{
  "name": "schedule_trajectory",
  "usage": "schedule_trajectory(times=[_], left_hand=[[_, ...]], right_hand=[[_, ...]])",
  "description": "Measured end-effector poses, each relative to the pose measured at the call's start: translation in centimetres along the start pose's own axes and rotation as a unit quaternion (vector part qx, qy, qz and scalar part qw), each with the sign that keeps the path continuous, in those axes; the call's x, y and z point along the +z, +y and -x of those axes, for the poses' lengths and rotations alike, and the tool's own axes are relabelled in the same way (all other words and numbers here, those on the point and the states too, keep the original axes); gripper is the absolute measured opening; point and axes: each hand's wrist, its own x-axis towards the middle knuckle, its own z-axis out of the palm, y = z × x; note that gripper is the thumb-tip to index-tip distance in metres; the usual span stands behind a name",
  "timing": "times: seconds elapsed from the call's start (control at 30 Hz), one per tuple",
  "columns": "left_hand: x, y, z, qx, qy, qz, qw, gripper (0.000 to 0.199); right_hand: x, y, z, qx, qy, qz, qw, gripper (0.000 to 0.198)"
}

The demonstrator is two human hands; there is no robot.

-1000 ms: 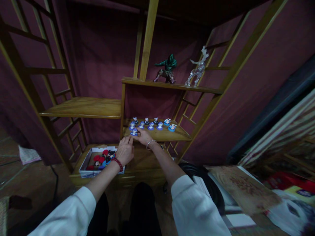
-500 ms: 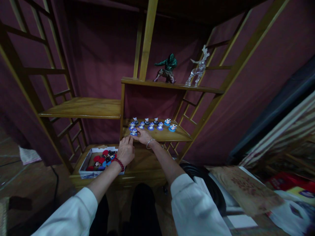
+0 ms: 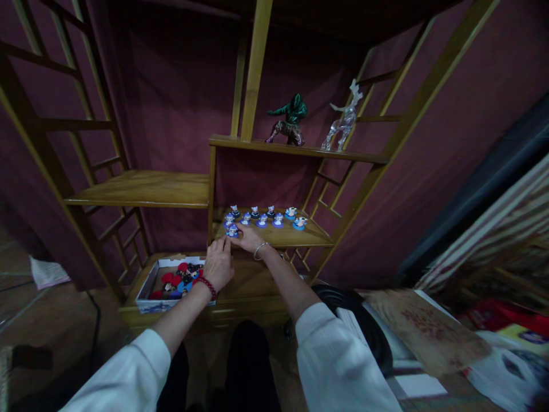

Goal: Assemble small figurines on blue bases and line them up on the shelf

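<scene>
On the low right shelf [image 3: 295, 237], a small purple-and-white figurine [image 3: 232, 230] stands at the front left edge. My right hand [image 3: 251, 239] closes on its right side with thumb and fingers. Just left and below, my left hand [image 3: 219, 264] has its fingers bent together at the shelf's edge, their tips by the figurine's base; whether they grip it is hidden. Behind stand more purple figurines [image 3: 262, 221] in a row, black-and-white ones [image 3: 254, 212] at the back, and two blue-based ones [image 3: 299, 224] on the right.
A box [image 3: 148, 282] of red, blue and black figurines sits lower left, partly behind my left wrist. Above stand a green-and-bronze statue [image 3: 291, 117] and a clear deer figure [image 3: 344, 120]. A wooden post [image 3: 256, 68] rises there. A black coil [image 3: 364, 326] lies lower right.
Both hands stay at the front figurine with almost no movement. The whole view has shifted very slightly; the figurines keep their places.
</scene>
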Motion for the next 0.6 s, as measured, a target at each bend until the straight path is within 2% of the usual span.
schedule_trajectory(times=[0.37,0.6], left_hand=[[-0.16,0.16,0.11,-0.002,0.000,0.006,1.000,0.048],[-0.38,0.25,0.09,-0.001,-0.005,0.011,1.000,0.049]], right_hand=[[0.00,0.16,-0.03,0.004,0.001,-0.007,1.000,0.029],[-0.24,-0.40,0.21,0.025,-0.002,0.033,0.999,0.022]])
